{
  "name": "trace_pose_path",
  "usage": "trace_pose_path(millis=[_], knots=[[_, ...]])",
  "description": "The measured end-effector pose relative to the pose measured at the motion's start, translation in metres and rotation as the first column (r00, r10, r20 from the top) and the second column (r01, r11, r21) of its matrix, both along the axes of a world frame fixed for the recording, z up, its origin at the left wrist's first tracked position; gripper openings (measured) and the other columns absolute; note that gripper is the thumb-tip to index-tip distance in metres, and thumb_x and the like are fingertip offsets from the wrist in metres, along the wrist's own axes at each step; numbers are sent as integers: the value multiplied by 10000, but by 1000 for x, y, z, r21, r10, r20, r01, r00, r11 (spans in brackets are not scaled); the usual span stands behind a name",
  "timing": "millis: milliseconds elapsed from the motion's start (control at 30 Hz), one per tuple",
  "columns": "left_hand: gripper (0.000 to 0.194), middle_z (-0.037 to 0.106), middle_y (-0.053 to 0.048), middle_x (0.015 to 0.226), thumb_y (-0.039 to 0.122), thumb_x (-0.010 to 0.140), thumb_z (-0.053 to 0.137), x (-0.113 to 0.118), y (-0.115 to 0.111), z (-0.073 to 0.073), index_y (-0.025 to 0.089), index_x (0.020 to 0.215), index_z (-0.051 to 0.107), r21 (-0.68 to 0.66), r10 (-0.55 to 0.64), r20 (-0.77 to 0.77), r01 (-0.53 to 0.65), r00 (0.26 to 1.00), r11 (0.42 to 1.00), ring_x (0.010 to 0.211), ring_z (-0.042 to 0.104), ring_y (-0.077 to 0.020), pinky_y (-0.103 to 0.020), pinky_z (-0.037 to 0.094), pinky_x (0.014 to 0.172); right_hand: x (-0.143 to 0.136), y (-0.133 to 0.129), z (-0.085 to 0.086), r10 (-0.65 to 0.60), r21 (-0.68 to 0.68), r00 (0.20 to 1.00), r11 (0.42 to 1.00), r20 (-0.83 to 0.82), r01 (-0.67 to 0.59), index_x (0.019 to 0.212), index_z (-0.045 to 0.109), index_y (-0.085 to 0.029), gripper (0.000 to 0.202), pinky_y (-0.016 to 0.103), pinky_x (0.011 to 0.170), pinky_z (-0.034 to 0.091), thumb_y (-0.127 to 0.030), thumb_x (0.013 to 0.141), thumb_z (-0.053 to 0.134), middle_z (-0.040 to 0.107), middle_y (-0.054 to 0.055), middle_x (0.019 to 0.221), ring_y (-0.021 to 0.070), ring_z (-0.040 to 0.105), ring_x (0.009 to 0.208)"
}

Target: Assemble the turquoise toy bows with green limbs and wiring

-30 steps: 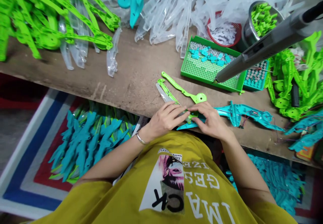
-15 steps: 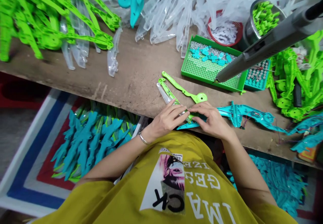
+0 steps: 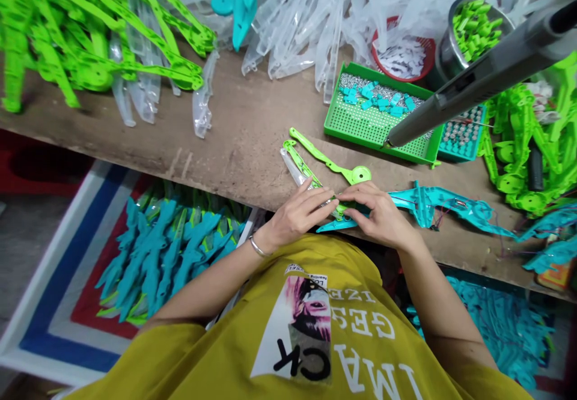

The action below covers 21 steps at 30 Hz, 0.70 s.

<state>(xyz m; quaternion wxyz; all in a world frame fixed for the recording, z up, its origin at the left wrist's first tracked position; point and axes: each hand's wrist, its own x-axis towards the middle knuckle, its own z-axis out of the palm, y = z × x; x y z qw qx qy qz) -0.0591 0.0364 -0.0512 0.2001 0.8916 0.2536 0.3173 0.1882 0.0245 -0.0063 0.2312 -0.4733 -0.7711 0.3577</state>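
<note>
My left hand lies over a green plastic half-shell with a clear blade-like piece along its side, its fingers bent onto the shell. From the other side, my right hand pinches at the shell's near end. What sits between those fingertips is too small to make out. Under both hands a teal plastic piece shows at the bench edge. Just beyond them rests a second green half with a round end. A teal shell with thin wires lies to the right of my right hand.
A green basket holds screws and small teal parts. Over it hangs a grey screwdriver. Behind stand a red basket of white pieces and a metal bowl. Green shells pile up left; finished-looking teal pieces fill a box below.
Both hands stay at the same place on the green half-shell, with hardly any finger movement. The view has shifted very slightly.
</note>
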Motion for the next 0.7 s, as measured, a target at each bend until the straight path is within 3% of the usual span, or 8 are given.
trace_pose_path(millis=[233,333,367,433,500,567,633,700], knots=[[608,669,-150,1407,-15,982,440,-2,-2,2,201,1550,429,3,10,13,-10,1000,1000,1458,518,-272,-620,387,1235,-1,-1,0,-12,-20,1000,1000,-5,12,1187,735,-237,285,501,1024,530,-163,928,642,749,88,1153,265,664,1133],[654,552,-179,1515,2,929,465,-6,-3,8,212,1547,427,-61,215,78,-211,974,976,1492,470,-313,-576,473,1184,-1,-3,0,-11,-7,1000,1000,-4,11,1183,730,-218,262,515,1023,530,-178,945,628,747,102,1146,270,663,1125],[642,531,-189,1517,29,921,490,-8,-1,9,211,1534,433,-122,354,122,-340,927,933,1443,526,-311,-533,532,1132,-1,-3,-1,-9,-5,1000,1000,-1,9,1183,730,-215,256,518,1020,531,-185,952,621,745,105,1144,271,662,1123],[591,549,-187,1450,121,938,544,-12,6,8,213,1509,419,-347,619,180,-540,764,767,1217,684,-258,-421,638,954,-1,-4,-1,-4,-7,1000,1000,5,4,1202,727,-222,266,519,1012,535,-193,965,610,741,104,1147,270,659,1119],[588,594,-160,1350,261,953,614,-15,17,4,220,1491,379,-605,758,148,-548,636,578,931,749,-181,-334,660,773,-1,-5,-2,0,-12,1000,1000,11,0,1233,726,-244,290,512,994,545,-200,973,603,731,99,1152,264,657,1107],[721,625,-136,1280,377,891,729,-15,30,0,220,1482,347,-747,800,77,-497,595,441,743,727,-129,-295,640,685,-1,-4,-3,6,-14,1000,1000,16,-6,1241,734,-271,305,506,977,553,-198,976,601,721,93,1151,258,655,1091],[875,648,-114,1230,384,780,841,-11,40,-1,214,1477,339,-783,823,33,-497,567,374,665,697,-103,-271,615,659,-2,-4,-3,18,-12,1000,1000,19,-18,1227,749,-289,310,503,968,556,-184,975,603,715,88,1149,252,652,1080],[925,669,-83,1154,326,716,882,-5,46,-1,198,1463,352,-802,836,38,-482,547,352,654,686,-97,-250,592,648,-2,-4,-3,25,-9,1000,1000,18,-25,1217,760,-303,319,501,961,560,-172,973,601,714,84,1143,247,651,1071]])
